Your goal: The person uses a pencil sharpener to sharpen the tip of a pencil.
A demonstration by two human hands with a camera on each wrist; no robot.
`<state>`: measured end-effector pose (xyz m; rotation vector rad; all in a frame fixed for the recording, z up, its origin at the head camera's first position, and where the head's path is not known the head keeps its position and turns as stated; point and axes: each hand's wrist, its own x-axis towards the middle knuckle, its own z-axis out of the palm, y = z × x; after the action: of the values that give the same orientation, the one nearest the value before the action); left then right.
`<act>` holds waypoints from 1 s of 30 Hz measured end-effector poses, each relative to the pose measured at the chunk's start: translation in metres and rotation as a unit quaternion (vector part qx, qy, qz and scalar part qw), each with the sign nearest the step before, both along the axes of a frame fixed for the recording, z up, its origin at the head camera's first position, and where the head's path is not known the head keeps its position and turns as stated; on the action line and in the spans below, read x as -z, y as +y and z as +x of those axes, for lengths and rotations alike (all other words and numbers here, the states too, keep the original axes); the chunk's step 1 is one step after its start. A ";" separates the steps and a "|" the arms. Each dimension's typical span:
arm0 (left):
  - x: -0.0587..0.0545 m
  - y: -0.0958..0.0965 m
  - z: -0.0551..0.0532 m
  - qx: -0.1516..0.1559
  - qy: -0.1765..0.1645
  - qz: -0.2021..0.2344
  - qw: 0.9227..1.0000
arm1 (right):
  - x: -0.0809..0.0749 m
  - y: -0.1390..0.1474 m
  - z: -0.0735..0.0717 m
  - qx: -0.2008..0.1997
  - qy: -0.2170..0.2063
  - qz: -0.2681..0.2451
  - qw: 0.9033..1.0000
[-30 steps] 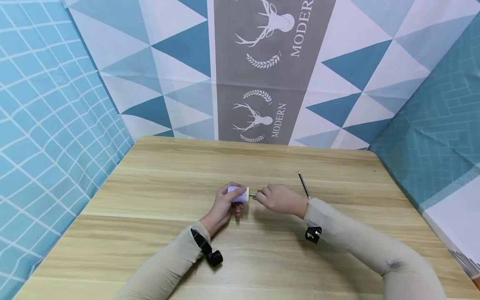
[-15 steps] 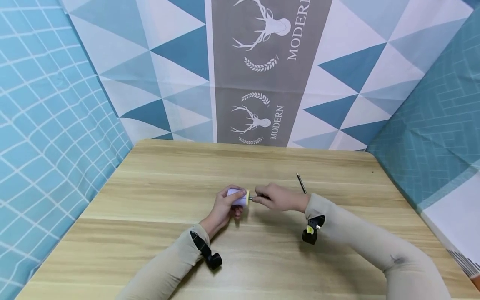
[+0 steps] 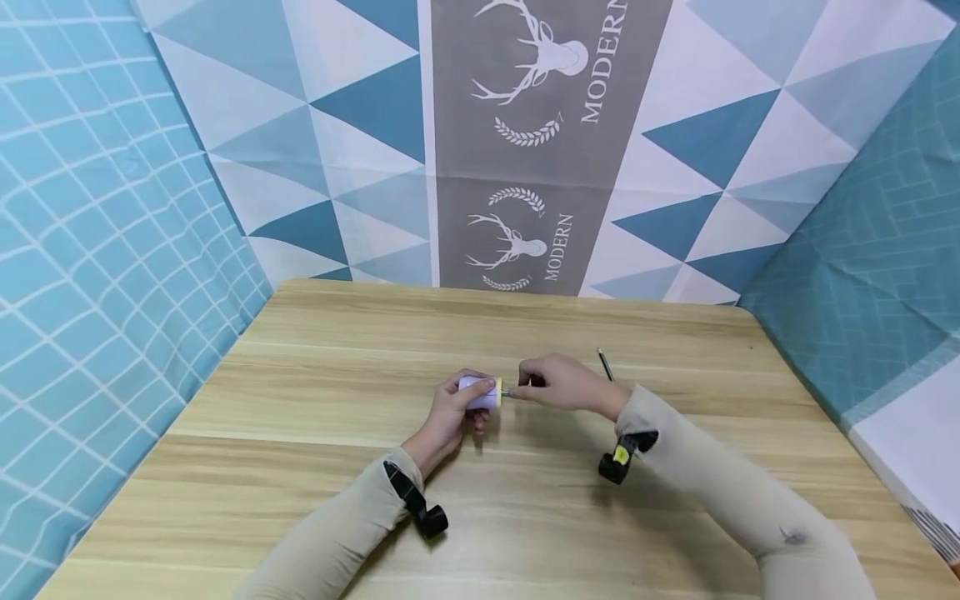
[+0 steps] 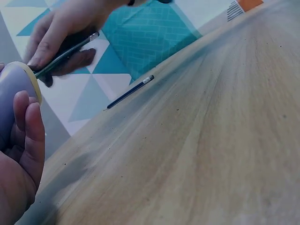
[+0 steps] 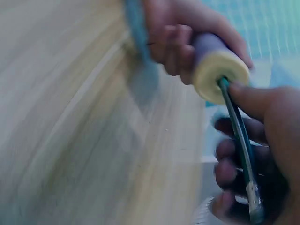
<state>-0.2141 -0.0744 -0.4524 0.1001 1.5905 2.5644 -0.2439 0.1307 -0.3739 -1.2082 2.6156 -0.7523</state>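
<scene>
My left hand [image 3: 444, 421] grips a lavender pencil sharpener [image 3: 477, 396], a cylinder with a pale yellow end, held on its side over the table. A dark green pencil [image 5: 240, 136] is stuck in the hole of the yellow end [image 5: 211, 77]. Its silver ferrule and eraser end point away from the sharpener. On the right, my right hand [image 3: 564, 383] holds this pencil, thumb against the shaft close to the hole. The other fingers [image 5: 226, 171] curl loosely behind the shaft in the right wrist view. The pencil's tip is hidden inside the sharpener.
A second dark pencil [image 4: 131, 92] lies on the wooden table [image 3: 337, 333], beyond my right wrist and partly covered by it in the head view. Patterned cloth [image 3: 360, 125] hangs along the table's back and sides. Each sleeve carries a black strapped wrist camera [image 3: 430, 520].
My right hand has turned about the pencil, its fingers loosening and lifting while the thumb stays near the hole. The left hand and sharpener have barely moved.
</scene>
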 end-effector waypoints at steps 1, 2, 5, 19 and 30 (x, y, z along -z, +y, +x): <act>0.000 0.000 0.000 0.002 0.000 -0.003 1.000 | 0.000 0.000 0.005 -0.001 0.083 0.013 0.996; 0.001 0.001 0.000 0.004 -0.001 -0.003 1.000 | 0.002 0.001 0.010 0.002 0.162 0.025 0.986; 0.001 0.001 0.000 0.003 -0.001 -0.009 1.000 | 0.010 0.003 0.021 -0.001 0.324 0.023 0.946; 0.001 -0.001 -0.002 -0.005 -0.007 -0.012 1.000 | 0.033 0.003 0.004 -0.146 0.613 -0.001 0.776; 0.000 -0.002 0.000 0.006 0.011 0.003 1.000 | 0.028 -0.001 0.010 -0.136 0.501 0.015 0.855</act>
<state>-0.2139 -0.0760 -0.4526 0.1391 1.5858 2.5676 -0.2335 0.1298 -0.4020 -2.3782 2.9777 0.0454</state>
